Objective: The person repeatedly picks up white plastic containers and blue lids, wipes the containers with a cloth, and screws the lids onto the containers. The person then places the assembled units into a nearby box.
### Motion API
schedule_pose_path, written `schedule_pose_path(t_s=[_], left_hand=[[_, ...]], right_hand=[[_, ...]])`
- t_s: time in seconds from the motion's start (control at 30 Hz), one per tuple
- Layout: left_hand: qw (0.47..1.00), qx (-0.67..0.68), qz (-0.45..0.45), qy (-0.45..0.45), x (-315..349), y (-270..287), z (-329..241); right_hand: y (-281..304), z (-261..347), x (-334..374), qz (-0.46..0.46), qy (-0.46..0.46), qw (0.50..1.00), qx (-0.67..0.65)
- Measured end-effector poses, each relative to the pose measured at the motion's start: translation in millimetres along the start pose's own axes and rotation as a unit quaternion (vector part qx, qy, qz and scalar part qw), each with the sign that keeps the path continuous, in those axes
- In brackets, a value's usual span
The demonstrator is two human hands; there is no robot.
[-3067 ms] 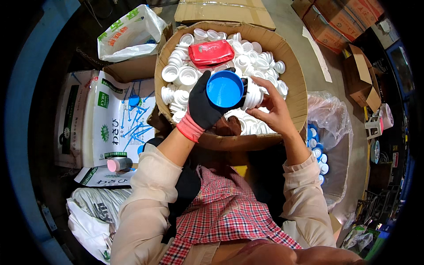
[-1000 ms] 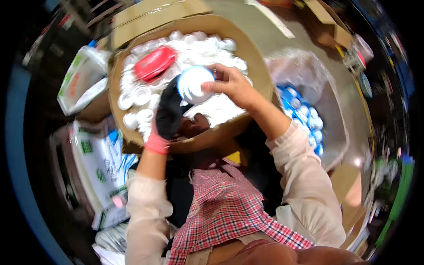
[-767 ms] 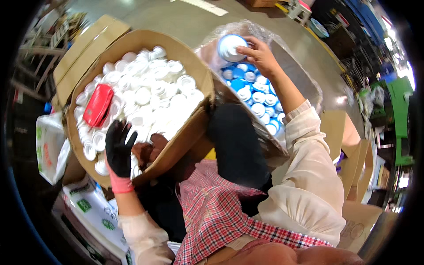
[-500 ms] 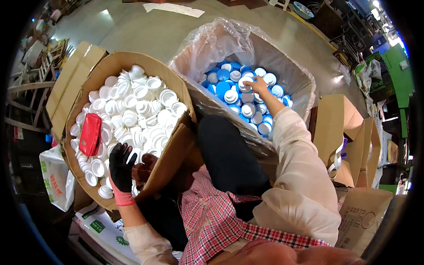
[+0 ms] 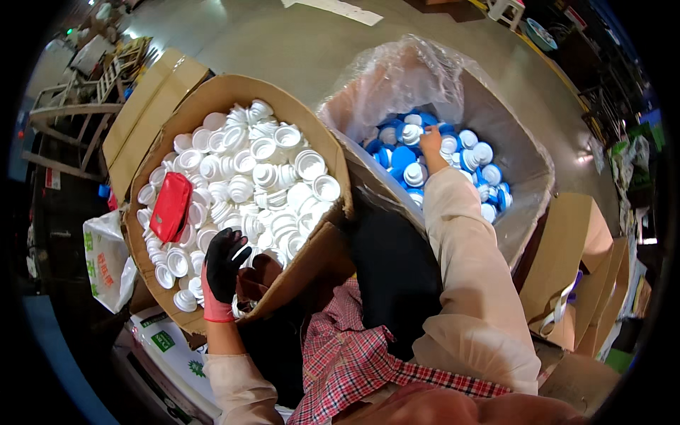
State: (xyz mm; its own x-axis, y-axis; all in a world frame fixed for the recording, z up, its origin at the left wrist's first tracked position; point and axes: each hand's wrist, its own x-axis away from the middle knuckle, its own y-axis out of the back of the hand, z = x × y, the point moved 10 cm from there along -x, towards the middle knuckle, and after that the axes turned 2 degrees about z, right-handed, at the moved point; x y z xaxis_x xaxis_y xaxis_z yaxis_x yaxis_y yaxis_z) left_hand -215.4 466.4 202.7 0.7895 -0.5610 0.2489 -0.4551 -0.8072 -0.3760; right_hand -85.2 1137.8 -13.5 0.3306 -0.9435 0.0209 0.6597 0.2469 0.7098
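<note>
Floor (image 5: 276, 53): grey, smooth; glare patches upper left and far right.
Strip (image 5: 340, 10): white, flat on floor, top edge.
Stool (image 5: 506, 11): white, upper right; blue basin (image 5: 540, 34) just beside.
Frame (image 5: 76, 110): pale, slatted, left side.

exposure is bright at the centre and drops to black at the circular fisheye rim. light falls from above. the white caps (image 5: 244, 170) at 10 o'clock give the strongest highlights; some surfaces there approach clipping. the blue-and-white caps (image 5: 407, 156) at 2 o'clock are moderately lit, with readable colour. the clear plastic liner (image 5: 404, 78) at 1 o'clock shows streaked glare. the grey floor (image 5: 283, 53) reflects hot spots near 10 o'clock and between 2 and 3 o'clock. the dark trouser leg (image 5: 393, 269), between 4 and 5 o'clock, loses detail in shadow. the blue bar (image 5: 53, 347) at 8 o'clock bends with lens distortion; rim detail is soft.
</note>
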Motion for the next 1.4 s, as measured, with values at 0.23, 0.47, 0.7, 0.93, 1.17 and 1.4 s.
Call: schedule_pose_path(t_s=[0.23,0.47,0.7,0.93,1.17,1.4], left_hand=[[0.997,-0.035,-0.062,0.01,3,8,-11],[0.969,-0.121,-0.114,-0.182,69,36,-108],[0.856,-0.093,-0.334,-0.384,276,179,-166],[0.778,0.033,-0.573,-0.254,387,391,-55],[0.702,-0.378,-0.603,0.027,338,545,60],[0.595,-0.568,-0.469,0.321,259,625,116]], right_hand=[[-41,-11,-15,0.077,0.085,0.987,0.109],[-30,51,17,0.228,0.177,0.957,0.02],[72,319,242,0.325,0.485,0.809,-0.066],[12,381,558,0.594,0.566,0.571,0.035],[-94,345,642,0.58,0.607,0.5,0.213],[-125,330,639,0.599,0.562,0.507,0.261]])
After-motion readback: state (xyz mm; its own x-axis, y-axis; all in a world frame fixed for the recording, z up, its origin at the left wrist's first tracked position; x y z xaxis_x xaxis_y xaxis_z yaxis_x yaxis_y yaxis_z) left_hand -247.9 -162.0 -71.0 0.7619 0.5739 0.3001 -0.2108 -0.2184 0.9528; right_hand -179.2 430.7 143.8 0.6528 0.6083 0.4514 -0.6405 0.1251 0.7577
